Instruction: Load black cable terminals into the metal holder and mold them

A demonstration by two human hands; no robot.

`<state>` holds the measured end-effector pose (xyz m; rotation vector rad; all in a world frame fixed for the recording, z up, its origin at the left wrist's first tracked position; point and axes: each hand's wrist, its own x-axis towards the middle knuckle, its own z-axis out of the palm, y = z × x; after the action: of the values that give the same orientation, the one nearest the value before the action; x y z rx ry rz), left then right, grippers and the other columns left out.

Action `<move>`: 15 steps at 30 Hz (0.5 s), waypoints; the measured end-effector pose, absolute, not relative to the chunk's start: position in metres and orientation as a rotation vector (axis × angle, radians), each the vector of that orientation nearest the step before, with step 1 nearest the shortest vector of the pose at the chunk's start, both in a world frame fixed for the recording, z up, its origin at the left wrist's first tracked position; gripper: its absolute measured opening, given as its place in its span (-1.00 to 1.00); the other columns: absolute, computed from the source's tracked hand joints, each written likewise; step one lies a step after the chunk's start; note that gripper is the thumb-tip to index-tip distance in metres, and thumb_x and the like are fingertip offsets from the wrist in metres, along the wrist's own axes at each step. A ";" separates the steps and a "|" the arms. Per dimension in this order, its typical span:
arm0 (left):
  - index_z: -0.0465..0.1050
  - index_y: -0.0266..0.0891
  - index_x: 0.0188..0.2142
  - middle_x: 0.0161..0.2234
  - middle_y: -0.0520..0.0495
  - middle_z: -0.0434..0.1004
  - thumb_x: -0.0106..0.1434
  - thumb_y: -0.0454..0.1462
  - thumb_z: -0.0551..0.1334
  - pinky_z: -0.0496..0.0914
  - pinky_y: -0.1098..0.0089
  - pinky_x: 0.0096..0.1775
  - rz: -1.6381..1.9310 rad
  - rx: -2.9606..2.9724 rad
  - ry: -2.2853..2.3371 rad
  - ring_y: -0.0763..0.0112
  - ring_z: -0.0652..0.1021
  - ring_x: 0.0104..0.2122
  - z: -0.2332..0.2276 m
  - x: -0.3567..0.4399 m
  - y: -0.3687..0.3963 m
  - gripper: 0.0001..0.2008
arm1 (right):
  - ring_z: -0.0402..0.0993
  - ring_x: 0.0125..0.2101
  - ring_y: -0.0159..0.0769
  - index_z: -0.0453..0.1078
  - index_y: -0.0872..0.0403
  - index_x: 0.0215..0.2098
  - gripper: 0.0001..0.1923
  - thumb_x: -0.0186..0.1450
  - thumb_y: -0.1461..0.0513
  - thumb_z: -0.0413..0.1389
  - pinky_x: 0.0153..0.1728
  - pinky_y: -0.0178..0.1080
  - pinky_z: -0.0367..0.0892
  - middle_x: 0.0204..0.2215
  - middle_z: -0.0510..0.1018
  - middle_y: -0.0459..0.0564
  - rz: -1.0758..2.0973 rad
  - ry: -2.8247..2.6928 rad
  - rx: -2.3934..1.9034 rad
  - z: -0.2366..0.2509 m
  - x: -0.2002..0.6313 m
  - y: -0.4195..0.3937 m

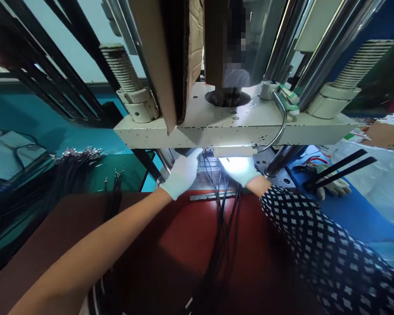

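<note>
In the head view, both gloved hands are working beneath the front edge of a cream press plate (170, 138). The left hand (184, 173) is sitting left of centre, its fingers partly curling beside a dark block (184, 152); the plate is hiding the tips, so I cannot tell whether it is gripping anything. The right hand (239, 169) is lying under a tubular lamp (234, 152), whose glare is washing out its fingers; I cannot tell how far open it is or what it is holding.

Several thin black cables (219, 218) are running from between the 2 hands, over a metal bed (206, 177) and down across a red-brown table (184, 245) towards the viewer. They are crossing a narrow metal strip (200, 197) at the bed's near edge.

On the left, a large bundle of dark cables (68, 175) is showing bright ends, and a smaller bundle (117, 188) is lying nearer the left forearm. On the right, 2 black bars (344, 168) are angling above pale work gloves (338, 187) on a blue surface (361, 210). A cardboard sheet (157, 57) is standing above the plate.
</note>
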<state>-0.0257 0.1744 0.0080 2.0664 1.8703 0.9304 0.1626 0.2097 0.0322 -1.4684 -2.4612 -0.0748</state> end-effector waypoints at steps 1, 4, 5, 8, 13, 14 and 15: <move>0.43 -0.27 0.07 -0.01 -0.26 0.50 0.34 -0.36 0.01 0.31 0.17 0.16 0.918 2.083 1.878 0.13 0.48 0.07 0.003 -0.029 0.166 -0.62 | 0.49 -0.24 -0.23 0.53 0.13 -0.25 -0.65 0.44 0.13 -0.04 -0.18 -0.22 0.30 -0.37 0.60 0.06 -0.069 -2.471 -1.443 0.029 0.160 0.203; 0.43 -0.36 0.03 -0.01 -0.28 0.49 0.36 -0.35 -0.03 0.33 0.17 0.16 0.852 2.094 1.852 0.17 0.49 0.03 -0.012 -0.036 0.152 -0.63 | 0.51 -0.22 -0.12 0.54 0.08 -0.20 -0.54 0.40 -0.07 -0.02 -0.20 -0.16 0.30 -0.30 0.60 0.08 -0.062 -2.517 -1.443 0.022 0.143 0.189; 0.44 -0.36 0.01 -0.02 -0.27 0.50 0.36 -0.36 -0.03 0.34 0.18 0.15 0.839 2.080 1.839 0.19 0.50 0.02 -0.017 -0.037 0.151 -0.64 | 0.52 -0.22 -0.08 0.53 0.09 -0.20 -0.53 0.37 -0.09 0.00 -0.22 -0.14 0.31 -0.27 0.60 0.10 -0.064 -2.553 -1.477 0.021 0.135 0.187; 0.44 -0.35 -0.01 -0.03 -0.24 0.52 0.34 -0.36 -0.01 0.35 0.19 0.15 0.853 2.046 1.812 0.21 0.51 0.01 -0.027 -0.042 0.153 -0.66 | 0.54 -0.24 -0.01 0.52 0.17 -0.20 -0.62 0.36 0.02 0.06 -0.25 -0.12 0.34 -0.23 0.57 0.18 -0.061 -2.672 -1.603 0.024 0.116 0.188; 0.46 -0.33 -0.04 -0.01 -0.21 0.54 0.34 -0.34 0.00 0.35 0.20 0.14 0.918 1.997 1.720 0.22 0.51 0.01 -0.031 -0.043 0.158 -0.67 | 0.54 -0.28 -0.02 0.42 0.16 -0.07 -0.60 0.34 0.02 0.07 -0.30 -0.12 0.35 -0.20 0.55 0.20 -0.126 -2.644 -1.593 0.022 0.112 0.191; 0.47 -0.32 -0.05 -0.03 -0.20 0.56 0.33 -0.34 0.00 0.36 0.21 0.13 0.925 1.963 1.707 0.23 0.52 -0.01 -0.030 -0.042 0.160 -0.68 | 0.54 -0.27 -0.02 0.41 0.16 -0.06 -0.60 0.33 0.02 0.08 -0.30 -0.12 0.35 -0.20 0.54 0.21 -0.141 -2.637 -1.587 0.020 0.113 0.191; 0.47 -0.32 -0.05 -0.07 -0.19 0.57 0.32 -0.34 0.01 0.38 0.22 0.10 0.925 1.919 1.701 0.24 0.54 -0.04 -0.029 -0.040 0.162 -0.68 | 0.54 -0.26 -0.02 0.40 0.17 -0.06 -0.62 0.32 0.05 0.08 -0.30 -0.13 0.35 -0.20 0.54 0.21 -0.146 -2.633 -1.595 0.019 0.113 0.191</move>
<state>-0.0399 0.1624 -0.0292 1.9190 1.7012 0.9246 0.1130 0.1905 0.0190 -1.5947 -2.6329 -0.1457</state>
